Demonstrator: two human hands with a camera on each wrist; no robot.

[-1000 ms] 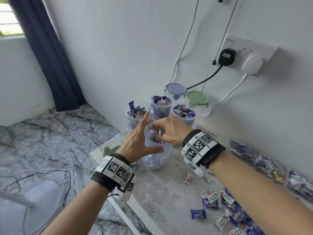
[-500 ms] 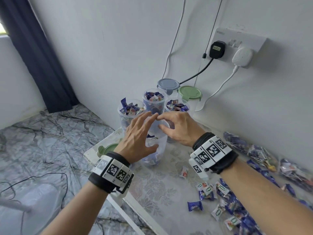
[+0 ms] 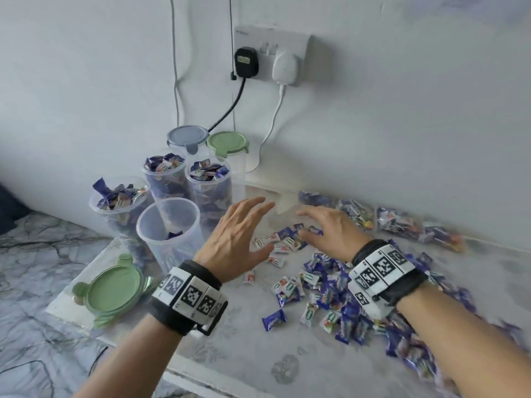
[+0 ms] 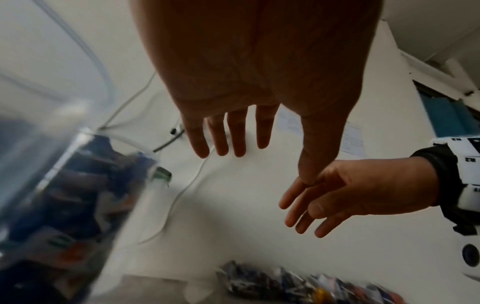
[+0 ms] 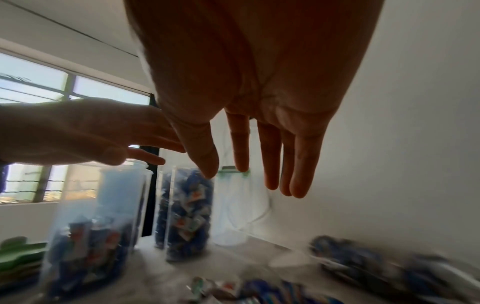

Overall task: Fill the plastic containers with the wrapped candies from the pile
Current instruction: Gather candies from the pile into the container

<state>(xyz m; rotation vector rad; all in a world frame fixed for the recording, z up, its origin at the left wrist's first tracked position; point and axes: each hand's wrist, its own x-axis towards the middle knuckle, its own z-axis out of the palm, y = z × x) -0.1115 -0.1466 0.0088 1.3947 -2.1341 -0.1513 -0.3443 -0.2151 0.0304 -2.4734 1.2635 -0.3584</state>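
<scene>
Head view: left hand (image 3: 235, 239) and right hand (image 3: 330, 225), fingers spread, holding nothing, above scattered wrapped candies (image 3: 324, 294), right of the part-filled plastic container (image 3: 169, 225). Left wrist view: straight, empty fingers (image 4: 236, 131) beside that container (image 4: 52, 164). Right wrist view: likewise straight fingers (image 5: 270, 154), filled containers (image 5: 187, 218) beyond.

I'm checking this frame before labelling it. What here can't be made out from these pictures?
- Closed containers' contents: head view, the grey lid and green lid cover them, and open containers stand in front.
- Fill level of the front container: its frosted wall blurs the contents.
- Candy pile: its right end is motion-blurred and cut off by the frame edge.
- Bagged sweets by the wall: too blurred to read, in every view.
</scene>
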